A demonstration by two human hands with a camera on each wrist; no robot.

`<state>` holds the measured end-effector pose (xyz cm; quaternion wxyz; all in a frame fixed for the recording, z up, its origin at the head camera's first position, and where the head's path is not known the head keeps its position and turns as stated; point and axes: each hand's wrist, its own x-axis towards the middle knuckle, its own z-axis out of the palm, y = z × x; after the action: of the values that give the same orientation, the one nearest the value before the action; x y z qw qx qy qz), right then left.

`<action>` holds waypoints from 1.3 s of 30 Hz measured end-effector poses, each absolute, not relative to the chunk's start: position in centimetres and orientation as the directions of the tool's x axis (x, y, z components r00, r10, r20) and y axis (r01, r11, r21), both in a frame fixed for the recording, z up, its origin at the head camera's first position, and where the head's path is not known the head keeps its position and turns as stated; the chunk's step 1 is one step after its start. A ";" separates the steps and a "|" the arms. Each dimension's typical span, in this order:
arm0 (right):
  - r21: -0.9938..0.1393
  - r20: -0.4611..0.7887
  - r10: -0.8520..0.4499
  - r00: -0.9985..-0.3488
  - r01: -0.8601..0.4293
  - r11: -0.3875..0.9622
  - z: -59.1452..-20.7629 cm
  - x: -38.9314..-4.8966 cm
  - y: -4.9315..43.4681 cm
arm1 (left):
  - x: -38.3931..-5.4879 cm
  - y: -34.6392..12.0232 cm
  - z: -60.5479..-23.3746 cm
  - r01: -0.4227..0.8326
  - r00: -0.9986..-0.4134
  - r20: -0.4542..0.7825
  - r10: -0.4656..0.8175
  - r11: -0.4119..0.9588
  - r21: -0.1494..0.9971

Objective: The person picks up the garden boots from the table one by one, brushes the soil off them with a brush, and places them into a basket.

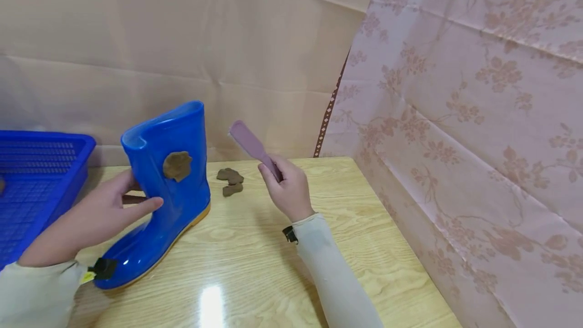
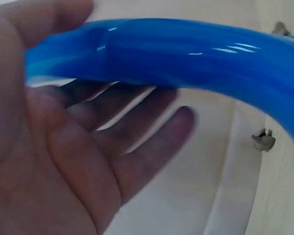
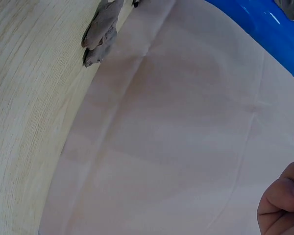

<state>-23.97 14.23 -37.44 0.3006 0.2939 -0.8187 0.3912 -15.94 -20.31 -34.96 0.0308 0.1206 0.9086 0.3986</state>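
A blue rain boot (image 1: 179,211) with a yellowish sole stands on the table, its toe towards the near left. One brown mud-like patch (image 1: 177,166) sticks to its shaft. My left hand (image 1: 107,209) holds the shaft, thumb on the near side; in the left wrist view the boot shaft (image 2: 186,54) passes between thumb and fingers. My right hand (image 1: 291,189) grips the handle of a mauve brush (image 1: 248,140), its flat head raised up and left, apart from the boot. Only curled fingers of that hand show in the right wrist view; the brush is out of sight there.
Brown mud-like pieces (image 1: 231,181) lie on the wooden table (image 1: 255,262) right of the boot. A blue plastic basket (image 1: 68,181) stands at the left. A beige cloth (image 1: 273,65) hangs behind and a flowered cloth (image 1: 455,130) along the right edge.
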 end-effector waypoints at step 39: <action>-0.475 0.688 -0.258 -0.678 -0.690 0.546 -37.6 -23.9 13.8 | -15.8 -19.7 -35.0 0.023 -0.984 0.152 -0.096 0.774 0.632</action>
<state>-23.91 13.83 -37.56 0.2828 0.2849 -0.8325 0.3819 -15.83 -19.66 -35.01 -0.0883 -0.0196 0.9378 0.3352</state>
